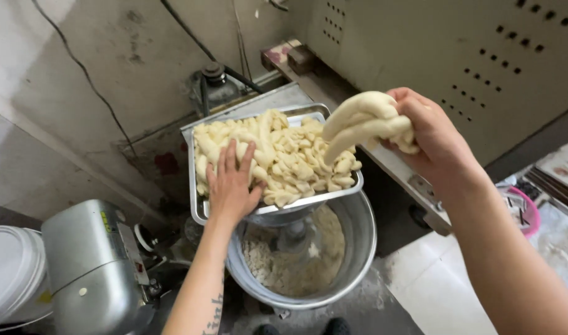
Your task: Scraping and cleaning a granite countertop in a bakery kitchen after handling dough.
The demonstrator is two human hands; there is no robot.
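Right grip (pixel 420 133) around dough (pixel 365 121), over perhaps-floury bowl (pixel 361 248)

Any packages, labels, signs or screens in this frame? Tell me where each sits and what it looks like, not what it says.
Small yellow sticker label: on top of the grey metal machine housing, lower left; narrow strip with dark marks.
White lidded bucket: far left edge beside that housing; round, plain white.
No signs or screens are visible.

Both forearms are bare, with no sleeves, gloves, watch or rings showing. The left hand (pixel 231 183) has short, unpainted nails, and its forearm carries a dark script tattoo (pixel 214 315) near the bottom edge. The right hand (pixel 434 139) and its forearm are unmarked.
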